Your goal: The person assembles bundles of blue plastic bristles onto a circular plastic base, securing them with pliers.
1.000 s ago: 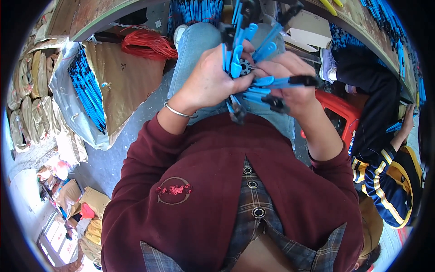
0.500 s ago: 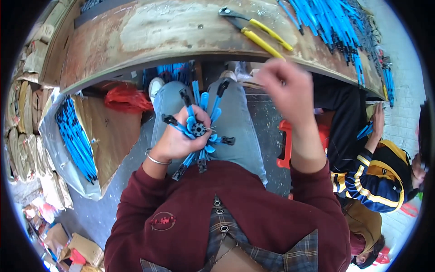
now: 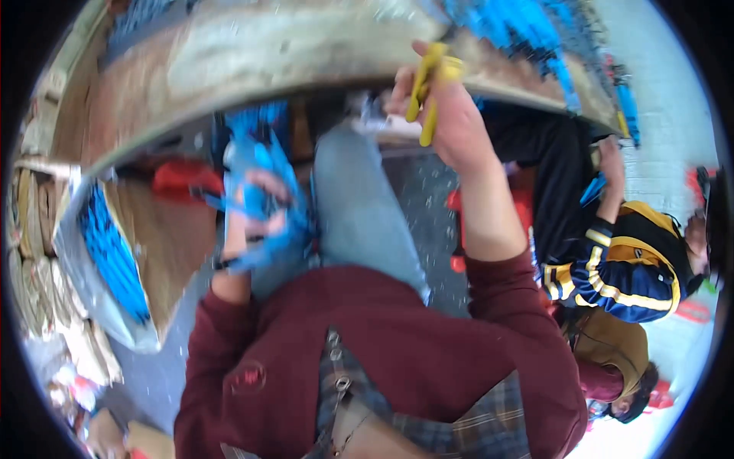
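Observation:
Raised over the near edge of the wooden bench, my right hand is closed on the yellow handles of a pair of pliers. Their dark jaws lie toward the bench top and are blurred. Lower and to the left, above my thigh, my left hand grips a spoked cluster of blue strips. Motion smears this hand and the cluster, so the central hub and the black strip ends cannot be made out well.
Blue strips with dark ends are heaped at the bench's far right. A lined sack at left holds more blue strips. Beside it lies a red bag. A co-worker in a striped jacket is close by on the right.
My right hand has taken the pliers off the bench and moved slightly left and up. My left hand has moved left with the blue cluster. The whole view has shifted a little.

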### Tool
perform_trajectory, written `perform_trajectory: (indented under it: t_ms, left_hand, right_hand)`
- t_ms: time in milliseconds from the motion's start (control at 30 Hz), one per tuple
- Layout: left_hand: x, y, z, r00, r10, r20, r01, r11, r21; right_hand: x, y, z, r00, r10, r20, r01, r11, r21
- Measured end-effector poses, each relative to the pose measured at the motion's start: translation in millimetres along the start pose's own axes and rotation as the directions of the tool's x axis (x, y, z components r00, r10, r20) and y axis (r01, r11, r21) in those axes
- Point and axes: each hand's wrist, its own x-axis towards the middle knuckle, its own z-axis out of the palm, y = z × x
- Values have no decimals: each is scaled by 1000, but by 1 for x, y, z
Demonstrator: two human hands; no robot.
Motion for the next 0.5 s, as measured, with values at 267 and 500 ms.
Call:
perform_trajectory:
  t_ms: [267, 500]
  left_hand:
    - [18, 48, 32, 996, -31, 81, 9, 964, 267]
    - [21, 56, 44, 988, -112, 107, 104, 991, 81]
  right_hand:
    - [-121, 61, 22, 989, 143, -28, -140, 877, -459]
    - [-88, 66, 2, 717, -430, 548, 549, -136, -825]
